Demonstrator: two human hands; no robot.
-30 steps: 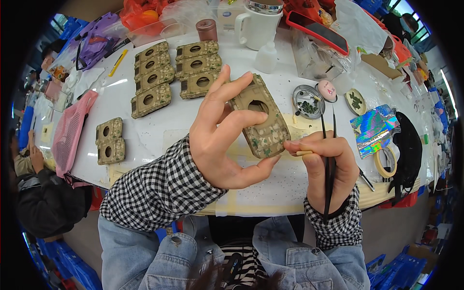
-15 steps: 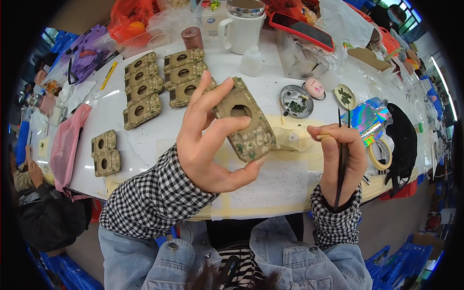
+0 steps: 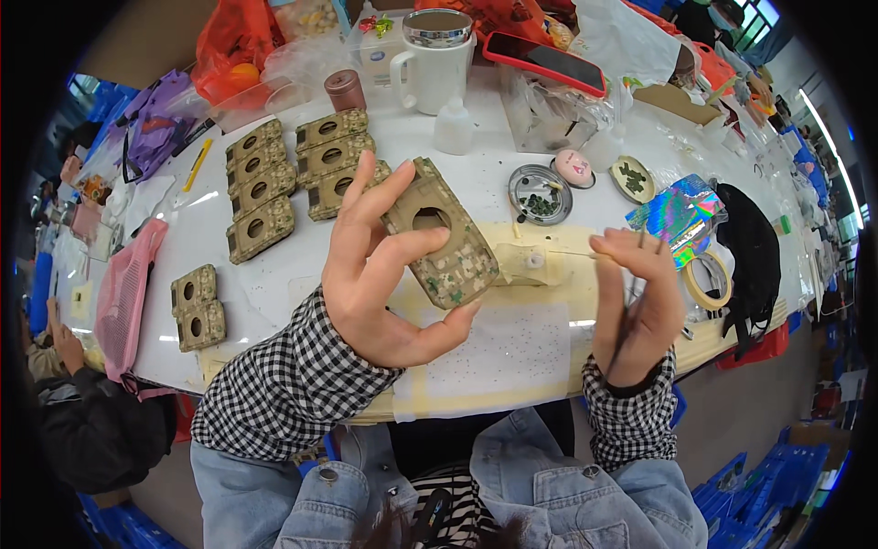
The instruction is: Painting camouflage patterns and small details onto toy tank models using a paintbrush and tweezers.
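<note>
My left hand [image 3: 366, 284] is closed on a camouflage-patterned toy tank hull [image 3: 445, 256], holding it tilted above the table. The thumb lies by the hull's round hole, and small green patches show on its lower end. To the right, my right hand [image 3: 651, 293] pinches a thin pale stick [image 3: 576, 252] between thumb and forefinger. The stick points toward the hull without touching it. Dark tweezers in the right hand are mostly hidden and blurred. More camouflage hulls [image 3: 261, 229] stand in rows to the left, and a pair of hulls [image 3: 198, 311] lies nearer me.
A round metal dish [image 3: 540, 218] with green bits and an oval dish [image 3: 633, 180] lie beyond my right hand. Tape roll [image 3: 709, 282], white mug [image 3: 437, 78], small bottle [image 3: 454, 128] and red-cased phone [image 3: 546, 62] surround the work spot. A speckled paper sheet [image 3: 494, 366] lies in front.
My right hand has turned, and the tweezers in it now show far less. The left hand still grips the hull. The whole view has shifted slightly.
</note>
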